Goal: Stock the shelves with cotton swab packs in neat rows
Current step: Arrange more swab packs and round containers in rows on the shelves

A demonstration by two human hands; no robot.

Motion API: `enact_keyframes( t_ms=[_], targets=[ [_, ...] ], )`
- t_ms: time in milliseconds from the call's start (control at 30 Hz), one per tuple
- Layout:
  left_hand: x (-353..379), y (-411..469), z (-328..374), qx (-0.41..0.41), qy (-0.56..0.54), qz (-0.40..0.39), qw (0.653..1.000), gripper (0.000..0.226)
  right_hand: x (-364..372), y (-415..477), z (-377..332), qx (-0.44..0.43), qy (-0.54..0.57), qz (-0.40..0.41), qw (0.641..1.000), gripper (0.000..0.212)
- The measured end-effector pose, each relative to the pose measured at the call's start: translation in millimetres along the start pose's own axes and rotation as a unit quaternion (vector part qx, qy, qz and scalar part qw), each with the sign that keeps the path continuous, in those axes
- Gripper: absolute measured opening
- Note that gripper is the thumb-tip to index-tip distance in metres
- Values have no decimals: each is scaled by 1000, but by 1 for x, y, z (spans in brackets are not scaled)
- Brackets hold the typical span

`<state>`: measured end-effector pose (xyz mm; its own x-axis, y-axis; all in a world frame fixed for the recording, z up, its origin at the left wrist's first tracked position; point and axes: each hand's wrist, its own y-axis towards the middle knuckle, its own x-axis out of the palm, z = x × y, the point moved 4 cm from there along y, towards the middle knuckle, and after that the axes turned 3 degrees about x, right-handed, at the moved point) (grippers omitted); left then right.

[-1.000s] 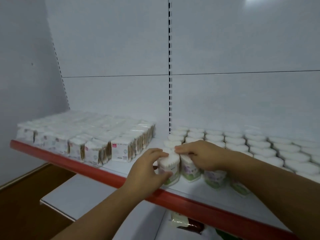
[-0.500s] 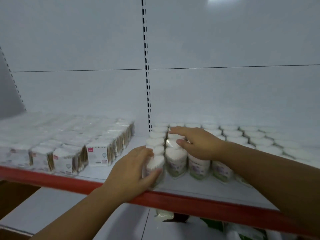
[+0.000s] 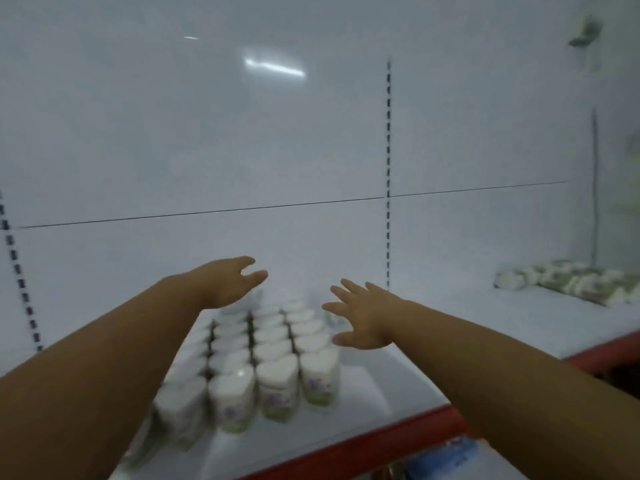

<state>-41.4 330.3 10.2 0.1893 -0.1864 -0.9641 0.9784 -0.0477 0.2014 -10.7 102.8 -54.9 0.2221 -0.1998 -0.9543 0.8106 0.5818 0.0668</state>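
1. left hand [image 3: 232, 282] and right hand [image 3: 360, 320]: both open, fingers spread, holding nothing, hovering over the back rows of packs [image 3: 273, 358].
2. packs stand in tight rows on the shelf [image 3: 398, 386]. judging by the gap to their right, more rows are needed.
3. other goods [image 3: 568, 282] sit far right, well apart. i see nothing in the way.

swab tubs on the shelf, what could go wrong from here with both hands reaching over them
1. The left hand reaches toward the back with its forearm low over the left columns of swab tubs; a brush could topple several.
2. The right hand is spread open beside the right column; a push inward could skew the rows.
3. The front tubs stand fairly near the red front edge; a knocked one might fall off.
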Motion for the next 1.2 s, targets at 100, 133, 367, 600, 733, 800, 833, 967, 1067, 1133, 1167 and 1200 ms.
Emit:
enact_keyframes(
  t_ms=[100,133,367,600,733,800,833,967,1067,1133,1167,1200],
  targets=[
    [44,42,100,63,28,-17,997,65,14,-45,67,23,39,10,999,69],
    [58,52,133,83,31,-19,996,66,18,-59,89,30,39,14,999,68],
    [141,92,294,174,-18,-76,982,65,69,-157,217,85,38,2,996,67],
    [195,142,373,200,-50,-126,970,67,115,-199,314,147,21,-24,989,63],
    [221,188,415,211,-106,-132,963,65,149,-208,367,185,24,-41,982,62],
    [235,215,438,223,-138,-127,957,63,167,-213,396,209,34,-60,976,62],
    [242,228,451,233,-145,-125,953,62,174,-216,413,224,38,-68,971,62],
    [272,268,505,265,-184,-134,937,57,188,-227,484,308,67,-84,945,64],
    [294,288,546,273,-218,-117,930,57,195,-232,526,337,63,-74,936,62],
    [309,291,568,267,-241,-109,927,65,199,-234,548,336,59,-59,938,63],
    [317,291,578,268,-243,-106,926,72,201,-235,557,331,56,-53,941,64],
    [323,290,587,272,-245,-99,925,79,203,-235,567,323,50,-47,944,66]
  ],
)
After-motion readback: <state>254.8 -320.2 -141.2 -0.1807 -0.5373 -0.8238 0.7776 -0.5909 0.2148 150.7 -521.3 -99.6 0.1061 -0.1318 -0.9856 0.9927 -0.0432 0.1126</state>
